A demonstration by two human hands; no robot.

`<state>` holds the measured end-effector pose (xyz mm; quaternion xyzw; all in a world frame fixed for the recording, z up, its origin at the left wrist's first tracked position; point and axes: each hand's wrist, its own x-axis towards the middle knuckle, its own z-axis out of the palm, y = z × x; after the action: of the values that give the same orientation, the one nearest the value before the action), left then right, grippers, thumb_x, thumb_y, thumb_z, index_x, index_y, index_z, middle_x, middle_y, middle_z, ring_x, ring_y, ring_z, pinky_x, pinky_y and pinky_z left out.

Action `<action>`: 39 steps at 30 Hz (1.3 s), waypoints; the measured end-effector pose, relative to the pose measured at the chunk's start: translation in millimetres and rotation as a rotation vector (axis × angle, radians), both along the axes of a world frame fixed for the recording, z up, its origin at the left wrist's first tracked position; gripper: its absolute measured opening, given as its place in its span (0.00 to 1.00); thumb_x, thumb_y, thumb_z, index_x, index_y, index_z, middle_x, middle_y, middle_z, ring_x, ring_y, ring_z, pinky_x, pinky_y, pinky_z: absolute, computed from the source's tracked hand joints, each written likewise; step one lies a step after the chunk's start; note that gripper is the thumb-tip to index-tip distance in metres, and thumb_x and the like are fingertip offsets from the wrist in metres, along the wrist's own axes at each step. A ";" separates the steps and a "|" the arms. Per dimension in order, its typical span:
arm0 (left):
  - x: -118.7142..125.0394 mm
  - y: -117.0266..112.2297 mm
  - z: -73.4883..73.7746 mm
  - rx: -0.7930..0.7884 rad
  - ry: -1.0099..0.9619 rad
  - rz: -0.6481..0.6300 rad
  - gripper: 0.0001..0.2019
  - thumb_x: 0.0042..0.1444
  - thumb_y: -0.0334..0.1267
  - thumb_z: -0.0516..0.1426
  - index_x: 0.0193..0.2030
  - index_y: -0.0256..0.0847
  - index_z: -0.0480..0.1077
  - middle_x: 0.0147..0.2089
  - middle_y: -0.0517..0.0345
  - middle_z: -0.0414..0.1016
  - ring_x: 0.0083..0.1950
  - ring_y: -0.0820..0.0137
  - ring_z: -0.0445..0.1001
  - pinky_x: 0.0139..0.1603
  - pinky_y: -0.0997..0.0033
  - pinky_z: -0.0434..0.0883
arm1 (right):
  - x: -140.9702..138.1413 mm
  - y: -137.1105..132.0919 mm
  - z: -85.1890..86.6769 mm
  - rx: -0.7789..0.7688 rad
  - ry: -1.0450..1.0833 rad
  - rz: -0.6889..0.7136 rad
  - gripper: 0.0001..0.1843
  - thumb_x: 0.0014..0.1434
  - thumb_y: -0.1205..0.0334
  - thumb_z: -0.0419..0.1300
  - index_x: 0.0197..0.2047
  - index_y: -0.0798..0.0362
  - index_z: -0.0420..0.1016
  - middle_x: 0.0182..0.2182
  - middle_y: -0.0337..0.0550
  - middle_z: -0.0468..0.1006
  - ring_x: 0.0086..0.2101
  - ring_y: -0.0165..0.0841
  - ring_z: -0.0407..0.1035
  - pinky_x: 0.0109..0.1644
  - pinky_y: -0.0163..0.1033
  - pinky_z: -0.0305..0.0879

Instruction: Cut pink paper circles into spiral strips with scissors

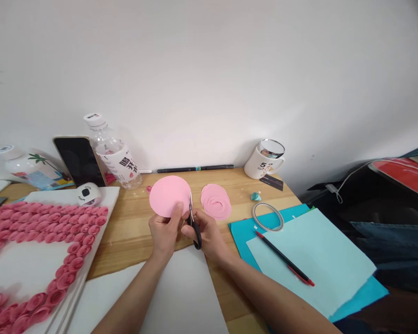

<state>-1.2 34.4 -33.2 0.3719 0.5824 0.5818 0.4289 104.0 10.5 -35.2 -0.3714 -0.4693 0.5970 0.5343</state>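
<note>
Over the desk [128,232], left hand [164,233] fingers pinch one pink disc [167,194]; right hand [209,235] fingers clasp one scissors [195,229].

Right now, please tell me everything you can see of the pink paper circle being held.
The pink paper circle is a flat disc of thin paper, raised above the wooden table and facing the camera. The left hand pinches its lower edge, thumb in front. The scissors, held in the right hand, touch its right edge with blades pointing up.
</note>
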 end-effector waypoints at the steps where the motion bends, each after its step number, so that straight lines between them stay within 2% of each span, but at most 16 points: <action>1: 0.5 -0.2 0.9 -0.006 0.008 -0.002 0.20 0.39 0.48 0.64 0.13 0.35 0.65 0.13 0.62 0.62 0.18 0.77 0.60 0.16 0.78 0.59 | -0.4 -0.3 -0.3 -0.003 0.000 -0.004 0.18 0.46 0.54 0.68 0.32 0.53 0.66 0.23 0.33 0.62 0.24 0.25 0.55 0.29 0.33 0.55; 4: 1.4 0.1 3.1 -0.018 0.024 -0.010 0.20 0.39 0.48 0.64 0.13 0.35 0.65 0.13 0.62 0.63 0.17 0.76 0.61 0.16 0.78 0.60 | -1.5 -0.9 -1.2 -0.006 -0.002 -0.010 0.17 0.46 0.53 0.68 0.30 0.53 0.66 0.23 0.33 0.63 0.23 0.25 0.55 0.29 0.33 0.56; 7: 1.0 1.5 4.3 -0.011 0.037 -0.014 0.17 0.38 0.47 0.64 0.17 0.34 0.71 0.16 0.59 0.68 0.19 0.74 0.66 0.18 0.76 0.65 | -1.5 -0.7 -0.7 -0.026 -0.007 -0.012 0.18 0.45 0.53 0.69 0.32 0.52 0.66 0.23 0.33 0.64 0.24 0.26 0.57 0.29 0.33 0.57; 12: -1.5 2.9 2.4 0.034 0.041 -0.035 0.13 0.38 0.44 0.65 0.20 0.33 0.74 0.20 0.57 0.74 0.23 0.71 0.71 0.23 0.75 0.68 | 1.9 1.6 3.4 -0.061 0.002 -0.036 0.26 0.40 0.53 0.72 0.37 0.50 0.63 0.24 0.33 0.67 0.26 0.28 0.61 0.31 0.34 0.58; 18: -2.8 2.2 -2.9 0.009 -0.066 -0.078 0.14 0.37 0.43 0.66 0.19 0.33 0.73 0.17 0.60 0.68 0.21 0.73 0.67 0.22 0.76 0.66 | 1.7 1.3 2.0 -0.038 0.008 -0.058 0.26 0.39 0.54 0.72 0.36 0.51 0.64 0.25 0.34 0.67 0.27 0.29 0.61 0.32 0.35 0.57; 25: -2.1 1.6 -2.7 -0.012 -0.022 -0.091 0.16 0.38 0.45 0.66 0.15 0.33 0.70 0.14 0.62 0.65 0.18 0.76 0.63 0.17 0.77 0.63 | -0.8 -1.6 -0.6 -0.047 0.023 -0.080 0.24 0.42 0.53 0.71 0.36 0.52 0.65 0.25 0.35 0.67 0.27 0.28 0.60 0.30 0.34 0.56; 32: -1.1 0.8 2.5 -0.028 -0.060 -0.103 0.15 0.37 0.45 0.66 0.20 0.32 0.74 0.20 0.55 0.73 0.22 0.70 0.71 0.19 0.76 0.66 | -0.8 -1.8 0.6 -0.049 0.030 -0.067 0.25 0.41 0.51 0.71 0.35 0.51 0.64 0.23 0.34 0.66 0.25 0.28 0.59 0.29 0.33 0.56; 39: -0.6 1.6 -1.7 -0.034 -0.098 -0.100 0.16 0.37 0.46 0.65 0.18 0.33 0.72 0.13 0.63 0.62 0.17 0.76 0.62 0.17 0.76 0.63 | 0.4 -1.4 2.2 -0.063 0.025 -0.060 0.24 0.41 0.49 0.71 0.34 0.51 0.64 0.21 0.32 0.66 0.24 0.28 0.60 0.28 0.34 0.56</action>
<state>-1.8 36.0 -35.0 0.3642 0.5512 0.5671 0.4918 104.3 9.0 -33.0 -0.3944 -0.4322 0.5998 0.5458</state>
